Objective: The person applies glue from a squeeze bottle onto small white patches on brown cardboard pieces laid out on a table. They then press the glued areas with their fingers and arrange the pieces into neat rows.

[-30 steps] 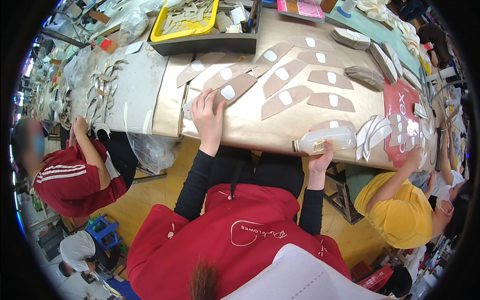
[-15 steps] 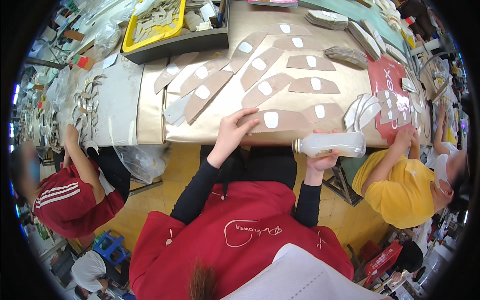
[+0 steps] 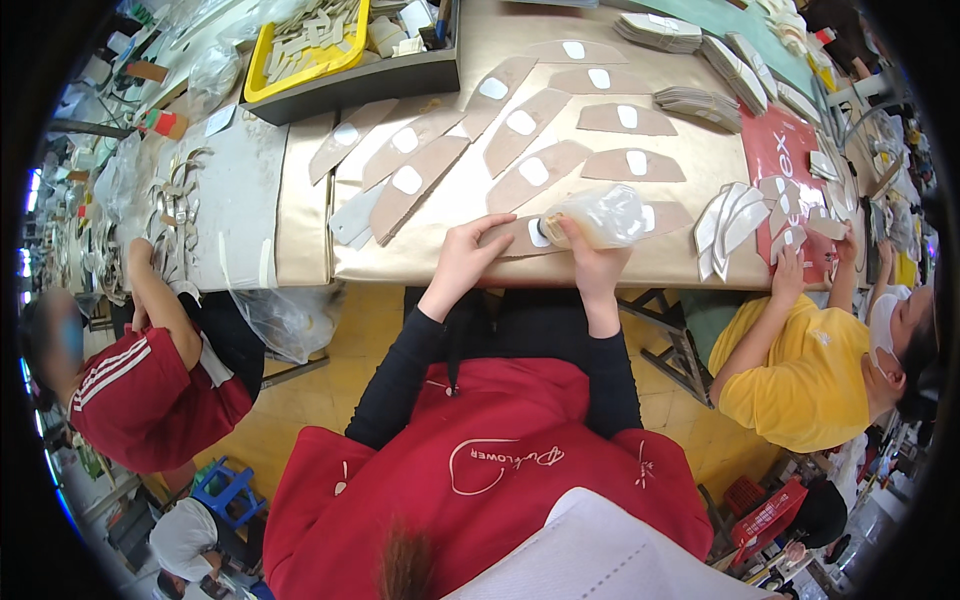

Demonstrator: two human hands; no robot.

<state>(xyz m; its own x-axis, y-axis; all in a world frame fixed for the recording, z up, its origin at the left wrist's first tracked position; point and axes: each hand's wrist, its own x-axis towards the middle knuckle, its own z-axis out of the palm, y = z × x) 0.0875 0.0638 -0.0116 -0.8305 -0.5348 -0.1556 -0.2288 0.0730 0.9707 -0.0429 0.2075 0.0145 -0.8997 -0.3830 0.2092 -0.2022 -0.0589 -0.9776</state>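
Observation:
My left hand (image 3: pixel 468 262) holds the left end of a flat brown piece (image 3: pixel 520 240) with a white patch (image 3: pixel 538 233), at the table's near edge. Fingers and thumb lie on it, a little apart. In my right hand (image 3: pixel 597 268) is a translucent plastic bottle (image 3: pixel 605 215), tipped with its neck to the left, over the white patch. Its body hides the right part of this piece and some of another patched piece (image 3: pixel 668 217) beside it. More brown pieces (image 3: pixel 538 172) with white patches are spread beyond my hands.
A black tray (image 3: pixel 360 80) with a yellow basket (image 3: pixel 258 72) stands at the back left. Stacks of pieces (image 3: pixel 697 103) lie at the far right. A co-worker in yellow (image 3: pixel 795 380) handles pieces at a red sheet (image 3: pixel 765 150); another in dark red (image 3: pixel 155 400) sits left.
My right hand has swung the bottle leftward and tipped it over the piece's white patch. My left hand stays nearly in place. The co-worker in yellow has moved both hands farther onto the table.

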